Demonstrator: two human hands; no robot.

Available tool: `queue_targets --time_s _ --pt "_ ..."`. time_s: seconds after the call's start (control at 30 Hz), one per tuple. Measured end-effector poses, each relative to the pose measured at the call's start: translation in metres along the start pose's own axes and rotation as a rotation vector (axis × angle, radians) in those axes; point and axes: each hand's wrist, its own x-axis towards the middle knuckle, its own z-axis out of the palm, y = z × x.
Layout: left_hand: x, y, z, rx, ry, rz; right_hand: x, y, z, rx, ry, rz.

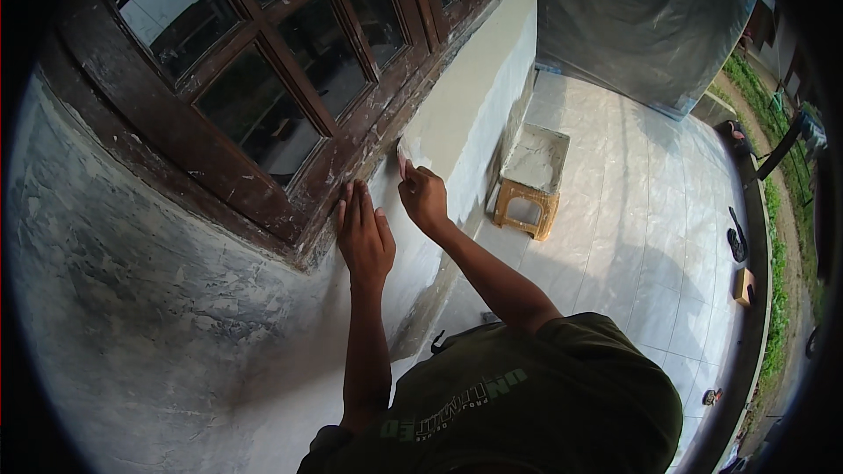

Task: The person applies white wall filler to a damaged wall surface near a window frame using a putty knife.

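Observation:
My left hand [364, 241] lies flat with its fingers stretched, against the wall [435, 127] just beneath the brown wooden window frame [369, 136]. To its right, my right hand [424, 199] is closed around a small, thin, pale flat piece [403, 158]. Its upper end meets the wall near the frame's lower edge; most of it is hidden by my fingers, and I cannot tell its exact kind. White coating shows on the wall around it, with a cream area above.
A tray of whitish paste [536, 158] rests on a yellow-brown plastic stool [527, 209] by the wall. Plastic sheeting [637, 26] hangs at the back. Pale tiled floor [606, 237] reaches right to a low ledge [762, 298], with a small box [744, 286] beside it.

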Motion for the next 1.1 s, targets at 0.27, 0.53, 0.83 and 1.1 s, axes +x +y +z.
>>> queue_targets --time_s 0.27,0.53,0.83,1.1 --pt "0.0 0.0 -0.001 0.006 -0.008 -0.012 0.032 -0.003 -0.033 0.113 0.201 0.072" --pt "0.002 0.0 -0.001 -0.02 -0.009 -0.019 -0.026 0.0 0.008 0.045 -0.075 -0.062" --pt "0.006 0.004 0.003 -0.032 -0.007 -0.002 0.054 0.023 -0.02 0.004 0.236 0.02" --pt "0.0 -0.002 0.0 -0.051 -0.007 -0.025 -0.048 -0.016 -0.005 0.158 -0.019 -0.091"
